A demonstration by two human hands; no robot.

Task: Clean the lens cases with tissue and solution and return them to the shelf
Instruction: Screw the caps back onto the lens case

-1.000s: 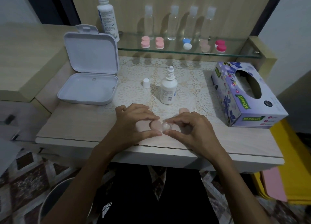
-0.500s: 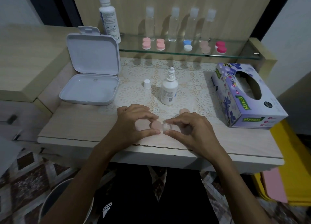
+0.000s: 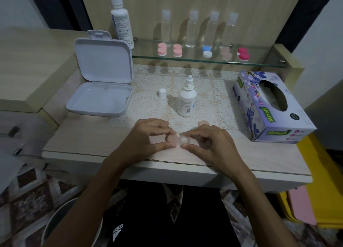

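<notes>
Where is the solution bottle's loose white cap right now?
In the head view, the white cap stands on the lace mat, just left of the small solution bottle and right of the open white box.

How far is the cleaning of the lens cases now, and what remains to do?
Early stage. Done: the small solution bottle stands uncapped, its cap beside it, and one peach lid lies off on the table. In hand: the left hand and right hand hold the opened peach lens case. Left: wiping with tissue from the tissue box, closing, returning it to the glass shelf.
</notes>
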